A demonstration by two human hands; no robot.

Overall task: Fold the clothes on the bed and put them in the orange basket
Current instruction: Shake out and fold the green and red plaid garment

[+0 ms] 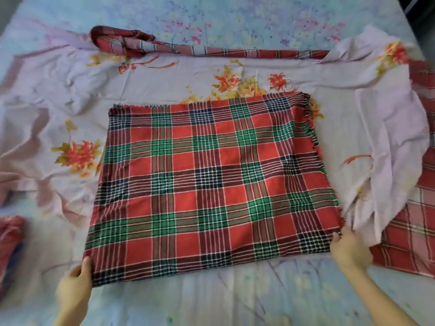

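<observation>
Now the red and green plaid cloth [211, 184] lies flat in the middle of the bed [235, 302], folded to a wide rectangle, with its fringed edges at the far side and the right side. The left hand [75, 288] grips the near left corner of this cloth: the thumb lies on top of the edge and the fingers are curled beside it. The right hand [350, 252] is at the near right corner, with its fingertips on the edge of the cloth. This part is blurred, so I cannot tell if it pinches the cloth or only touches it.

Under the far part of the plaid cloth is a wrinkled lilac sheet [164, 83] with orange flowers, spread wide to both sides. A paler red checked cloth [412, 243] lies at the right, partly under the lilac sheet. At the left edge of the view a red bundle [9, 238] rests on the bed, well apart from the plaid cloth.
</observation>
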